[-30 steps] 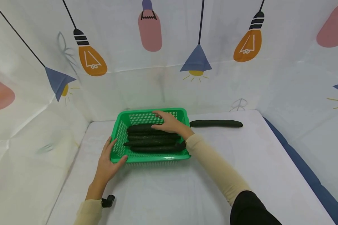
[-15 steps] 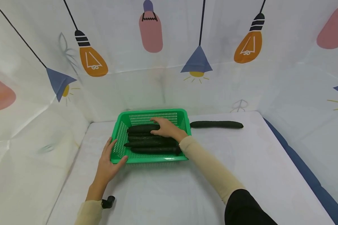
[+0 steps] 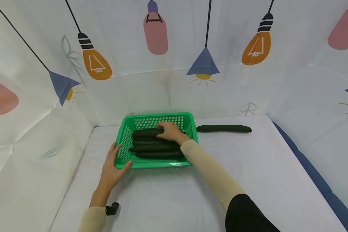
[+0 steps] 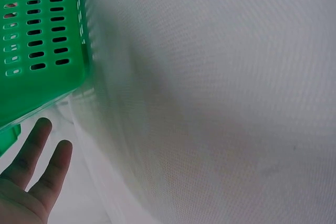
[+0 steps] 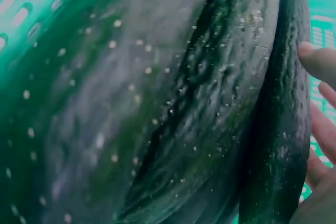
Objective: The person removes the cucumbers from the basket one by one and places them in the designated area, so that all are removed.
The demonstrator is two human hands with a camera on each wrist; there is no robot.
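Now the green basket [image 3: 153, 165] lies just right of my left hand [image 3: 110, 175], whose spread, straight fingers rest against its left end. Inside, the front cucumbers [image 3: 153, 148] lie nearer me than my right hand [image 3: 171, 132]; a loose cucumber [image 3: 224, 129] lies to that hand's right, outside. My right hand has just come down, curled round the rear cucumber [image 3: 143, 132]: a hold gained, I judge, but nothing lifted.
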